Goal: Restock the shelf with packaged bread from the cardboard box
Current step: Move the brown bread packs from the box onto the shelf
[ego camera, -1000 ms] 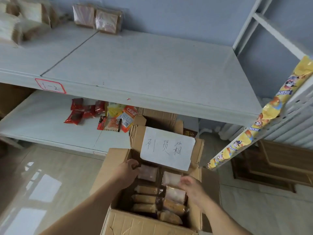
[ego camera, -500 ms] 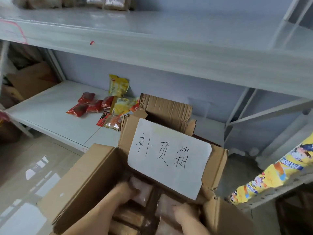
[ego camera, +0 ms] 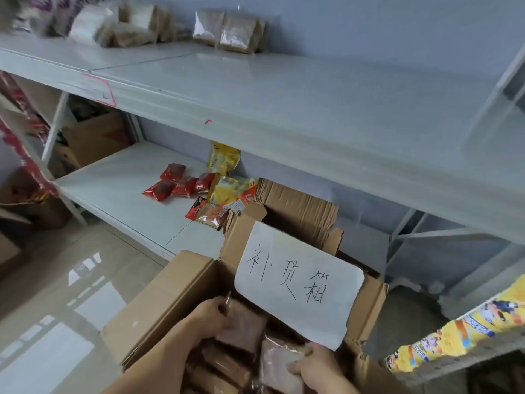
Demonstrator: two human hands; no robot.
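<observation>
We grip two clear-wrapped bread packs inside the open cardboard box [ego camera: 159,314] at the bottom of the view: our left hand [ego camera: 210,317] is closed around the upper edge of one pinkish-brown bread pack [ego camera: 244,328], and our right hand [ego camera: 315,365] grasps the corner of a second bread pack [ego camera: 277,362] just beside it. Both packs sit among more wrapped loaves [ego camera: 224,368] stacked in the box, which stands on the glossy tiled floor [ego camera: 71,294] against the front of the lower shelf [ego camera: 119,191]. A white paper sign [ego camera: 298,282] with handwritten black characters is fixed to the box's raised far flap, partly hiding the contents behind it. On the lower shelf, just beyond the box, lie several small red snack packets [ego camera: 170,186] and a few yellow snack bags [ego camera: 224,157], one propped upright against the back wall. The wide upper shelf [ego camera: 284,89] above carries two wrapped bread packs standing upright [ego camera: 230,31] at its back edge and a blurred cluster of further bagged bread [ego camera: 113,27] to the left; a red-outlined label [ego camera: 96,88] marks its front lip. At the lower right, a strip of yellow cartoon-printed packets [ego camera: 454,334] hangs over a neighbouring rack. Brown cartons [ego camera: 93,137] sit behind the shelf frame on the left.
</observation>
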